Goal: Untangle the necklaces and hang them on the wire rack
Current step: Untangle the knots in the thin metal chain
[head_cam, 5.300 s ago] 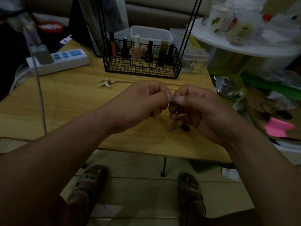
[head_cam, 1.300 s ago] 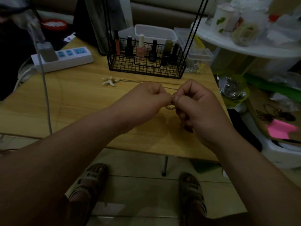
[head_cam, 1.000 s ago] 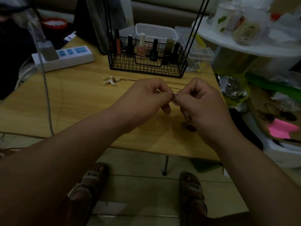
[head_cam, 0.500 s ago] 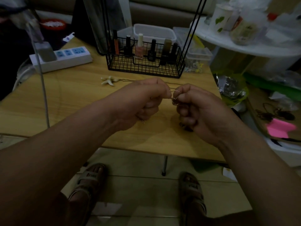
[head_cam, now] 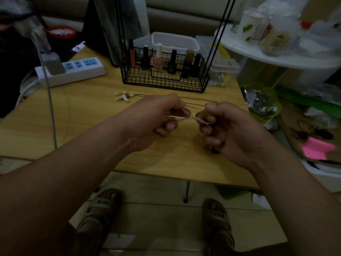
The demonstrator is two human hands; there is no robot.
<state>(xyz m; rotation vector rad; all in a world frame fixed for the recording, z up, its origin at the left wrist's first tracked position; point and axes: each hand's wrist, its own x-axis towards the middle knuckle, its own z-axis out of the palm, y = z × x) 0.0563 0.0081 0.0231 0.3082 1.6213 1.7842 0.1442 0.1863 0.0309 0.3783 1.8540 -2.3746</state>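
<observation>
Necklaces [head_cam: 186, 119] pinched tight btwn left hand [head_cam: 153, 117] & right hand [head_cam: 233, 131]; hard pull could snap them. Wire rack [head_cam: 164, 79] at 12 o'clock.

Wooden table [head_cam: 83, 117] (wire rack [head_cam: 164, 82], power strip [head_cam: 73, 71])

Pretty clearly someone's home, living room I'd say: sofa [head_cam: 184, 15] right behind a small wooden counter [head_cam: 83, 117], power strip [head_cam: 73, 71] on it, nail polish bottles [head_cam: 158, 58] in a wire rack [head_cam: 164, 82], cluttered white shelf [head_cam: 276, 60] with a mug [head_cam: 248, 27], sandals [head_cam: 100, 209] on tile floor [head_cam: 156, 209].
</observation>
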